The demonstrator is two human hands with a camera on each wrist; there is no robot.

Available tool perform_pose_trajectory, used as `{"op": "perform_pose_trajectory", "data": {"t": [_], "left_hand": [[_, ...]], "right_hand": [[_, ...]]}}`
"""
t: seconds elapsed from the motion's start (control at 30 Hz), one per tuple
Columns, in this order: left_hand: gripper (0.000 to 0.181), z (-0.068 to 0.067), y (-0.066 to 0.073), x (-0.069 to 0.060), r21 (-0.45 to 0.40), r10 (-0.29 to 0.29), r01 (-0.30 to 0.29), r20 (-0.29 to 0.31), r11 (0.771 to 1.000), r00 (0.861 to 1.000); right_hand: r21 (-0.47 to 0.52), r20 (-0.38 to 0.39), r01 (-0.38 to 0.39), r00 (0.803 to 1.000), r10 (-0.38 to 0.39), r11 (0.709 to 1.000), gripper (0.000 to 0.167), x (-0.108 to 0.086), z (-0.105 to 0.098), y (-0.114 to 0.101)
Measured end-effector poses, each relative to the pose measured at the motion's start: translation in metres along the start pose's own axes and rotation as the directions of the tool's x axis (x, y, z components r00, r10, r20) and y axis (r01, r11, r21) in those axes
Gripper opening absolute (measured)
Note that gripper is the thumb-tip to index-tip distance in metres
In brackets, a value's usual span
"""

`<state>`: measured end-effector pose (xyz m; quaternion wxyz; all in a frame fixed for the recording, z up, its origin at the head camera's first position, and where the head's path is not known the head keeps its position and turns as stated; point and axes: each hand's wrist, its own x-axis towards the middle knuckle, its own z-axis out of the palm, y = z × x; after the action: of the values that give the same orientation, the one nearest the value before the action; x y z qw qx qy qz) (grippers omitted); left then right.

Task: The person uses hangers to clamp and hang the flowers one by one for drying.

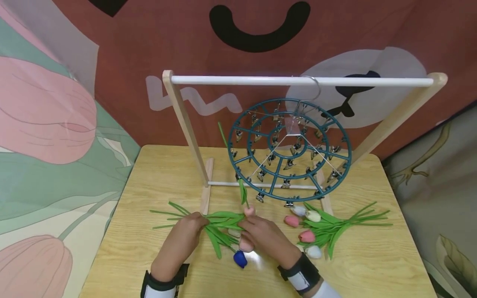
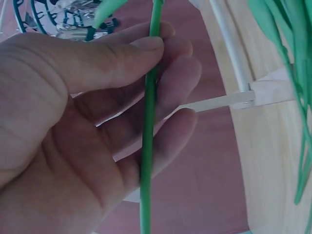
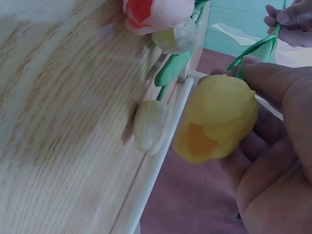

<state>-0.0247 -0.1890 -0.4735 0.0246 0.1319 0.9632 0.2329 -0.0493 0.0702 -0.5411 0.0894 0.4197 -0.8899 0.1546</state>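
My left hand (image 1: 186,231) pinches the green stem (image 2: 148,122) of a tulip between thumb and fingers. Lower on the same flower, my right hand (image 1: 262,236) holds it near the base of its yellow bloom (image 3: 217,117); the head view mostly hides this bloom. Beneath both hands lies the left group of tulips, with a blue tulip (image 1: 240,259) at its front and white tulips (image 3: 152,126) and a pink tulip (image 3: 158,14) beside it. Just beyond the right hand, a pale pink tulip (image 1: 249,210) hangs head down from the round clip hanger (image 1: 275,178).
The teal hanger, ringed with metal clips, hooks over the white bar (image 1: 238,80) of a wooden stand (image 1: 185,124). A second bunch of tulips (image 1: 335,227), with pink and white blooms, lies on the table (image 1: 141,256) to the right. A patterned cloth hangs behind.
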Motion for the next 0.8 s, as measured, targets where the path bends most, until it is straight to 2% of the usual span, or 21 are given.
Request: {"op": "perform_pose_trajectory", "data": {"t": [0.07, 0.13, 0.2, 0.23, 0.3, 0.37, 0.4, 0.43, 0.47, 0.5, 0.53, 0.6, 0.63, 0.67, 0.7, 0.73, 0.77, 0.8], "left_hand": [[0.021, -0.001, 0.004, -0.001, 0.033, 0.024, -0.023, -0.031, 0.999, 0.999], [0.024, -0.002, 0.006, -0.001, 0.073, 0.069, -0.063, -0.089, 0.995, 0.994], [0.024, -0.003, 0.009, -0.001, 0.088, 0.134, -0.120, -0.178, 0.989, 0.975], [0.023, -0.003, 0.010, -0.001, 0.078, 0.173, -0.159, -0.230, 0.984, 0.958], [0.022, -0.002, 0.012, -0.002, 0.010, 0.247, -0.258, -0.324, 0.966, 0.913], [0.017, -0.001, 0.015, -0.003, -0.094, 0.310, -0.371, -0.385, 0.924, 0.869], [0.015, -0.001, 0.015, -0.004, -0.142, 0.330, -0.413, -0.399, 0.899, 0.855], [0.012, 0.000, 0.015, -0.004, -0.186, 0.340, -0.440, -0.403, 0.878, 0.849], [0.009, 0.000, 0.016, -0.004, -0.225, 0.334, -0.441, -0.393, 0.869, 0.857], [0.008, 0.001, 0.015, -0.005, -0.247, 0.316, -0.422, -0.373, 0.872, 0.872], [0.006, 0.001, 0.015, -0.005, -0.261, 0.284, -0.383, -0.346, 0.886, 0.894], [0.003, 0.002, 0.015, -0.005, -0.269, 0.194, -0.268, -0.273, 0.925, 0.942], [0.006, 0.004, 0.015, -0.004, -0.282, 0.136, -0.202, -0.235, 0.938, 0.962], [0.011, 0.006, 0.016, -0.004, -0.301, 0.079, -0.138, -0.199, 0.943, 0.977], [0.017, 0.009, 0.016, -0.003, -0.341, 0.030, -0.085, -0.164, 0.936, 0.986], [0.023, 0.013, 0.017, -0.001, -0.400, -0.017, -0.038, -0.133, 0.916, 0.991], [0.029, 0.018, 0.018, 0.000, -0.476, -0.053, -0.005, -0.108, 0.879, 0.993], [0.034, 0.024, 0.019, 0.001, -0.571, -0.081, 0.018, -0.085, 0.821, 0.993]], "right_hand": [[0.003, 0.000, -0.002, 1.000, 0.002, 1.000, 0.021, -0.001, 0.000, 0.000], [0.050, 0.015, -0.034, 0.999, 0.033, 0.998, 0.017, -0.001, 0.000, -0.001], [0.124, 0.040, -0.085, 0.996, 0.081, 0.989, 0.011, -0.001, -0.001, -0.001], [0.163, 0.050, -0.113, 0.993, 0.106, 0.980, 0.010, -0.002, -0.001, -0.001], [0.239, 0.060, -0.157, 0.987, 0.147, 0.958, 0.010, -0.002, -0.003, -0.001], [0.295, 0.058, -0.173, 0.985, 0.163, 0.940, 0.012, -0.003, -0.006, -0.001], [0.320, 0.050, -0.172, 0.985, 0.164, 0.932, 0.013, -0.003, -0.007, -0.001], [0.347, 0.041, -0.170, 0.985, 0.166, 0.922, 0.015, -0.003, -0.009, -0.001], [0.377, 0.035, -0.169, 0.985, 0.168, 0.911, 0.016, -0.004, -0.011, -0.001], [0.407, 0.027, -0.164, 0.985, 0.168, 0.899, 0.017, -0.004, -0.013, -0.001], [0.432, 0.021, -0.160, 0.986, 0.168, 0.887, 0.017, -0.004, -0.015, -0.001], [0.482, 0.013, -0.153, 0.986, 0.168, 0.863, 0.018, -0.004, -0.018, 0.000], [0.508, 0.017, -0.157, 0.985, 0.172, 0.847, 0.018, -0.004, -0.019, 0.000], [0.529, 0.019, -0.158, 0.984, 0.174, 0.834, 0.018, -0.004, -0.021, 0.001], [0.551, 0.017, -0.154, 0.985, 0.173, 0.820, 0.018, -0.005, -0.023, 0.001], [0.575, 0.016, -0.152, 0.985, 0.175, 0.804, 0.018, -0.005, -0.025, 0.001], [0.601, 0.018, -0.152, 0.984, 0.177, 0.785, 0.019, -0.005, -0.027, 0.000], [0.625, 0.018, -0.151, 0.984, 0.179, 0.766, 0.019, -0.005, -0.028, 0.000]]}}
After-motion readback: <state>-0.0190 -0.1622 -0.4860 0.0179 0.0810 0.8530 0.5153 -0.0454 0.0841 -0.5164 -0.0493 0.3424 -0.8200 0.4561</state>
